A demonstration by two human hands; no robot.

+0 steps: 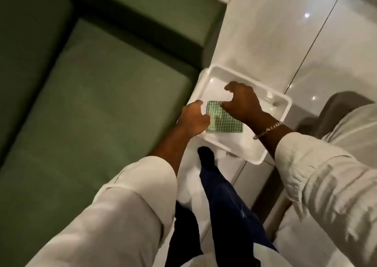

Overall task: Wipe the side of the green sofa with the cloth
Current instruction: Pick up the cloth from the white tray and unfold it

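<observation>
Blur softens everything here, so the weave of the green cloth (224,119) reads only as a checked pattern. It lies folded flat in a white tray (279,103) on the glossy pale floor (265,32), just beside the green sofa (91,93), whose end is partly cut off by the picture's edge. The left hand (192,119) hovers at the cloth's near edge, fingers curled loosely and gripping nothing that I can see; whether they touch it I cannot tell. The right hand (242,103) arches over the cloth, fingers spread and bent, a bracelet (269,129) at the wrist. Something small in the tray's far corner is too smeared to name.
</observation>
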